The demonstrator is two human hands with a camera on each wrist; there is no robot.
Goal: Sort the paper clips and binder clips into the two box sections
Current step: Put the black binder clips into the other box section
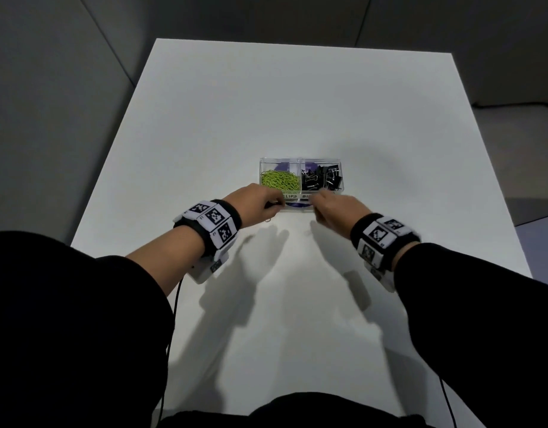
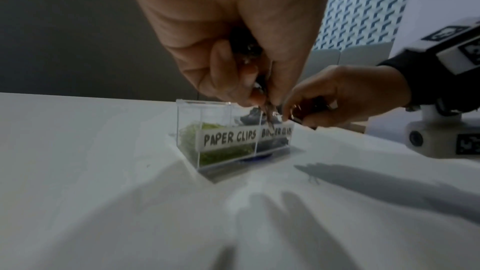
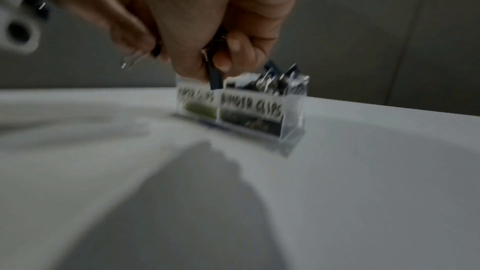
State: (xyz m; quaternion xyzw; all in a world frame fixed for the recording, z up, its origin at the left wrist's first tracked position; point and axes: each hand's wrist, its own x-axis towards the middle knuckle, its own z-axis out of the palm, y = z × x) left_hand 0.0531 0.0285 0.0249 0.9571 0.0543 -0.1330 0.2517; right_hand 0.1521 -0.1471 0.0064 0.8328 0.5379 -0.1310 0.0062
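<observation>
A: The room was dim, grey walls round a white desk, and both hands were low over its near half.

B: What did each hand have?

A: The left hand was curled round a small bunch of binder clips, black bodies in the palm and wire handles poking out past the fingertips. The right hand pinched at least one more black clip between thumb and fingers; that view was blurred, so I couldn't count them.

B: And the box?

A: The clear box stood just beyond the fingers, touching neither hand that I could tell. Its left section held the green paper clips, and the right was heaped with black binder clips to the rim. Labels on the front named each side.

B: How would those clips handle?

A: Light, stiff and springy, I'd judge. The wire handles flop and snag on each other, so the folded black body is the place to hold. Dropped onto that heap, they could slide over the rim.
</observation>
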